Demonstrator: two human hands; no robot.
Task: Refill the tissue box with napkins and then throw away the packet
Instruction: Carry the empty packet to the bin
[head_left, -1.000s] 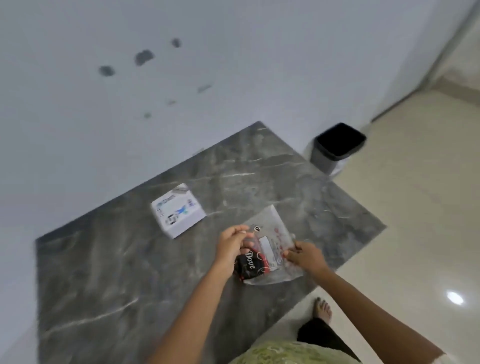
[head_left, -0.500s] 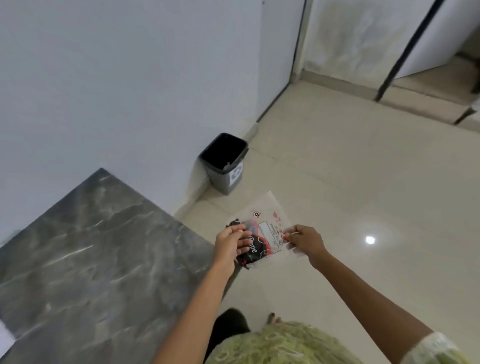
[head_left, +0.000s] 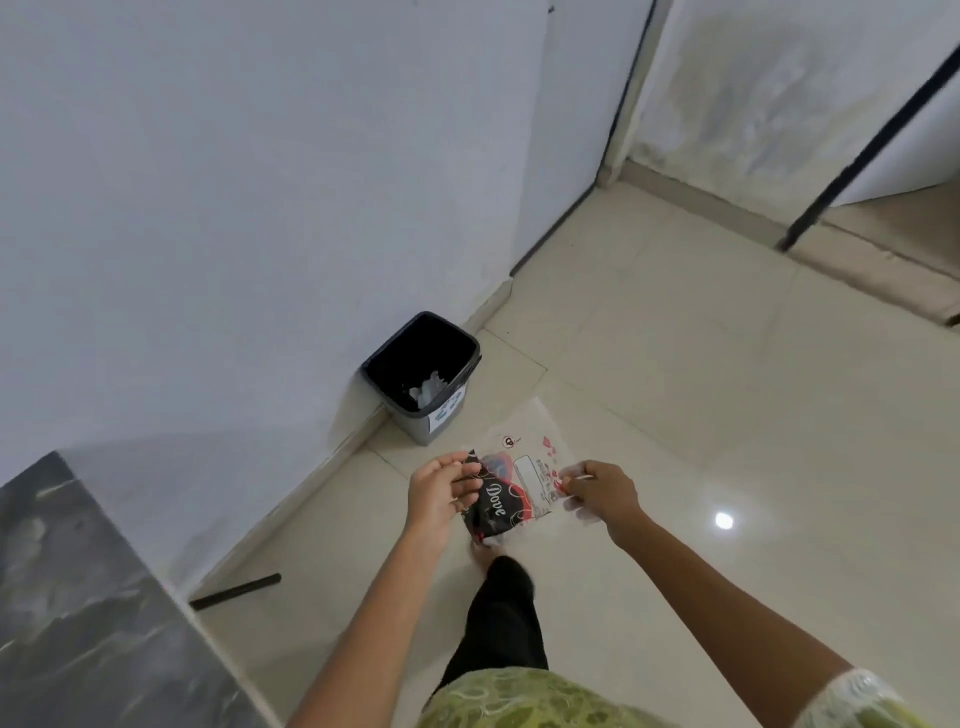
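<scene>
I hold the empty clear plastic packet with black and red print (head_left: 511, 486) in the air, left hand (head_left: 441, 493) and right hand (head_left: 597, 491) each closed on one edge, keeping it flat on the way to the black open bin (head_left: 423, 376) by the wall.

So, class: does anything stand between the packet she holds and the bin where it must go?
Nothing visible does. Both hands, left and right, hold the packet above bare floor tiles, and the bin by the wall stands open with no lid.

Green patterned top (head_left: 519, 701), black trousers (head_left: 501, 623), pale lace-edged sleeve (head_left: 852, 699).
</scene>
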